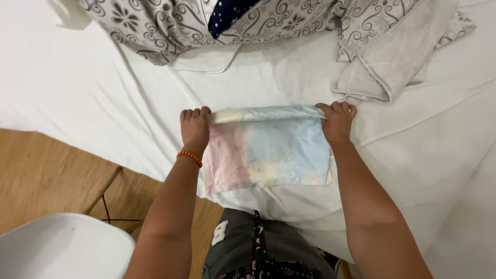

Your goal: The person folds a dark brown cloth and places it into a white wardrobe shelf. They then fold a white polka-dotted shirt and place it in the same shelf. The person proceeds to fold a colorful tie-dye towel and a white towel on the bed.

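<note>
A pastel tie-dye cloth (266,151), pink, blue and yellow, lies folded flat on the white bed sheet (103,98). My left hand (195,127) grips its far left corner, with an orange bead bracelet (189,157) on the wrist. My right hand (337,122) grips the far right corner. Both hands hold the far edge, which is rolled or folded over toward me.
A grey patterned blanket (170,23) and a folded beige cloth (392,57) lie at the far side of the bed. A dark blue dotted fabric (227,13) pokes out of the blanket. A white chair (57,248) stands on the wooden floor (41,175) at lower left.
</note>
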